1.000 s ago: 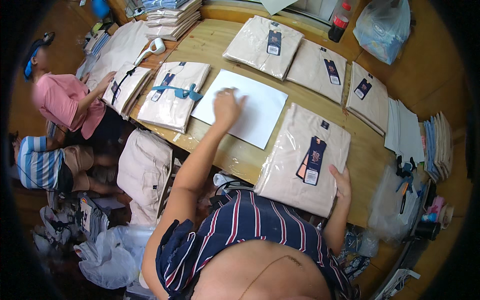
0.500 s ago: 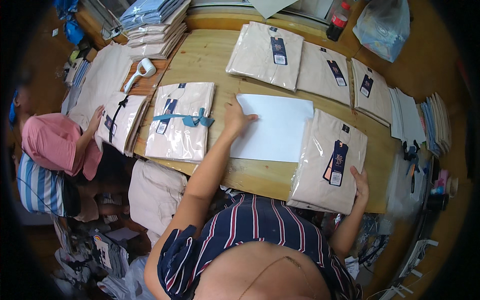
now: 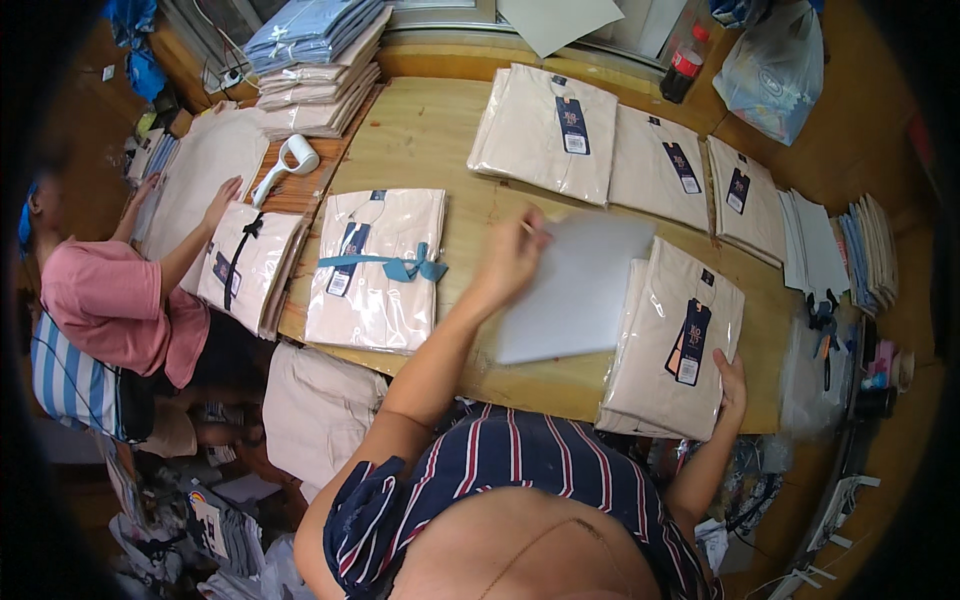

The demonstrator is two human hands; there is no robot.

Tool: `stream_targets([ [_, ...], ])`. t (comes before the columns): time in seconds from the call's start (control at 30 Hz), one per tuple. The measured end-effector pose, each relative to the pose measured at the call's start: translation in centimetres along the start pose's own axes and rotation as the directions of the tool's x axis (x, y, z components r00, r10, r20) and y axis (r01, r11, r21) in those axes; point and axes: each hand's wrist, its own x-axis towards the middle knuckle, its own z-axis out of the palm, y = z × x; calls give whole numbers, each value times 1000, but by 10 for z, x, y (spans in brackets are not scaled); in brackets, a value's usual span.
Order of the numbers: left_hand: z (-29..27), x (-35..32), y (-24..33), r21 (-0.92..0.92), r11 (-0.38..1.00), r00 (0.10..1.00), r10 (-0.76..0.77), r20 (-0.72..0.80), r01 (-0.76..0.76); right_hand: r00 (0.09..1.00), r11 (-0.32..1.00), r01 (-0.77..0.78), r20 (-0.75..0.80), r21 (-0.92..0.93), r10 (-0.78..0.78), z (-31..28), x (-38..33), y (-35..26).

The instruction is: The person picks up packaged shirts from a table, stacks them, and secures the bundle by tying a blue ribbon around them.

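My left hand (image 3: 512, 258) is closed at the upper left corner of a white sheet (image 3: 570, 290); both are smeared by motion, and the sheet looks partly lifted off the table. The sheet's right edge lies beside a small stack of folded beige garments in clear bags (image 3: 675, 345), with a navy hang tag on top. My right hand (image 3: 733, 385) grips that stack by its right edge, thumb on top, other fingers hidden beneath. Left of my left forearm lies another bagged garment stack (image 3: 380, 310), tied with a teal ribbon.
More bagged beige garments (image 3: 655, 165) line the table's far side. At the left stand a tall garment pile (image 3: 315, 85), a white handheld tool (image 3: 290, 165) and a black-tied stack (image 3: 250, 270). A co-worker in pink (image 3: 125, 300) works there. A bottle (image 3: 682, 70) stands far right.
My left hand has moved right and slightly down, and the white sheet has shifted and tilted with it. The right hand keeps its grip. The co-worker's hands reach further forward.
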Motion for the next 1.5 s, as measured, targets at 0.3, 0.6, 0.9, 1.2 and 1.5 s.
stream_targets([
  [0.3,-195,120,-129,315,936,144,294,-945,156,993,983,52,-97,-178,-70,31,-15,-30],
  [0.6,78,0,-31,-404,876,964,-223,147,265,999,995,46,-18,-93,-48,9,-12,-22],
  [0.9,181,-71,-20,-411,884,951,-105,291,223,992,991,130,2,-23,-130,-25,-19,-29],
  [1.2,188,-78,-28,-156,979,982,-111,150,134,775,861,469,-374,-198,-508,-134,-112,-114],
  [1.5,169,-80,-18,-190,854,868,-444,221,485,859,840,508,-180,192,-479,-80,-87,-125],
])
